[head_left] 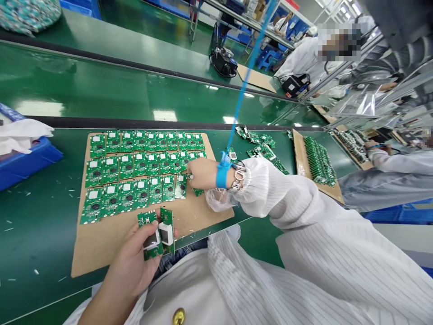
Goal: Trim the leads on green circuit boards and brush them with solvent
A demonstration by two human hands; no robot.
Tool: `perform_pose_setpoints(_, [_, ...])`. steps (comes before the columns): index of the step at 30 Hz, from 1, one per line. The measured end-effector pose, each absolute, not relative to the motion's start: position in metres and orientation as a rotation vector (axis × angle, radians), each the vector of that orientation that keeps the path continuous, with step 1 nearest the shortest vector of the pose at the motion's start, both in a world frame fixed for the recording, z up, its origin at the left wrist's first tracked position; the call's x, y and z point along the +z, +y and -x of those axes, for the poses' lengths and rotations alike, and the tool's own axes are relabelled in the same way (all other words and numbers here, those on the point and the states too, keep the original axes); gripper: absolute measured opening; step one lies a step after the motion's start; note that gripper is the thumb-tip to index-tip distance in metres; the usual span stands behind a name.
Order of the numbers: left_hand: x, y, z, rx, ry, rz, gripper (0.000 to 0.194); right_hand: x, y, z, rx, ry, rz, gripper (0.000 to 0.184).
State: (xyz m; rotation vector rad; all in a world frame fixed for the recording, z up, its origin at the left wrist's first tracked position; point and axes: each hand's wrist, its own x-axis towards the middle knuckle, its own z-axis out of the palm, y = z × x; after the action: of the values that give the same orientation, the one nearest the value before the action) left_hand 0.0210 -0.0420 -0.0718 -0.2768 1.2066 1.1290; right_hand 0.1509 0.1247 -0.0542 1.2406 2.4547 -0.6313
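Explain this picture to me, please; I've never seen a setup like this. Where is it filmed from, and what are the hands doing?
There is no robot here, just a person's two bare hands. The one picture comes from a camera worn on that person's head, looking forward and down. On the green table lies a cardboard sheet, with green circuit boards laid out in three rows. The left hand holds two more boards. The right hand, with a blue strap around its wrist, is over the rows' right end; whether it grips anything is unclear.
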Motion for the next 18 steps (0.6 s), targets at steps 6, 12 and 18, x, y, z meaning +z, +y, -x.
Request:
perform_pose_setpoints(6, [-0.076,-0.046,-0.017,1.088,1.184,0.272,0.040,-0.051,0.104,-0.170,-0.256,2.372,-1.148,0.050])
perform_pose_setpoints(12, [-0.078,-0.049,-0.016,1.065,1.189,0.282,0.036,-0.067,0.093,-0.178,-0.103,2.420,-1.085,0.070])
perform_pose_setpoints(18, [-0.075,-0.048,-0.018,1.069,1.230,0.264,0.038,-0.071,0.098,-0.175,-0.093,2.404,-1.088,0.073])
